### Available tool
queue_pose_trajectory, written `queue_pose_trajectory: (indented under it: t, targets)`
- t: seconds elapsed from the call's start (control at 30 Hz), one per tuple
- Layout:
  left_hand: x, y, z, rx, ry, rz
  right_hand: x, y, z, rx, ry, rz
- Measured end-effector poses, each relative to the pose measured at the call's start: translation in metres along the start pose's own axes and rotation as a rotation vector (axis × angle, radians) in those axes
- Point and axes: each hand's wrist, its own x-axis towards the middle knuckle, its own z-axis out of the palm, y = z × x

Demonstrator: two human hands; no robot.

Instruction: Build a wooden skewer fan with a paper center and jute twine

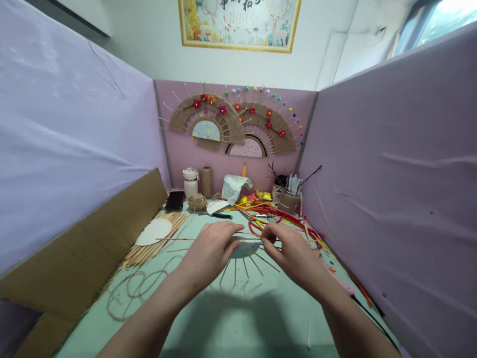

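1. Nearest, loose twine (108,298) lay left of thin sticks (235,272), which fanned towards the person from a patterned half-disc (246,249)
2. Just beyond, the half-disc was between the hands: the left hand (210,246) pinched its straight edge, while the right hand (288,248) had thumb and forefinger closed, seemingly on a thin strand (248,234)
3. Fitting the strand along that edge looked like the step in hand; the next move seemed to need steady left support and gentle right-hand tension
4. Farther off were a twine ball (197,202) and, highest, two brown fan shapes (233,119)

Wall picture (240,27), window (449,22) cut off above.
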Motion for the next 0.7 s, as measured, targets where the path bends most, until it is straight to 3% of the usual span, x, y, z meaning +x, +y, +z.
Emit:
queue_pose_trajectory:
  t: [0.17, 0.43, 0.7]
  targets:
    - [0.008, -0.007, 0.016, -0.160, 0.053, 0.072, 0.000, 0.003, 0.000, -0.019, 0.000, 0.024]
    - [0.006, -0.008, 0.012, -0.170, 0.072, -0.014, 0.000, 0.001, -0.001, 0.013, 0.004, -0.005]
    - [0.009, -0.009, 0.012, -0.166, 0.135, 0.030, -0.005, 0.007, -0.001, 0.009, 0.030, -0.107]
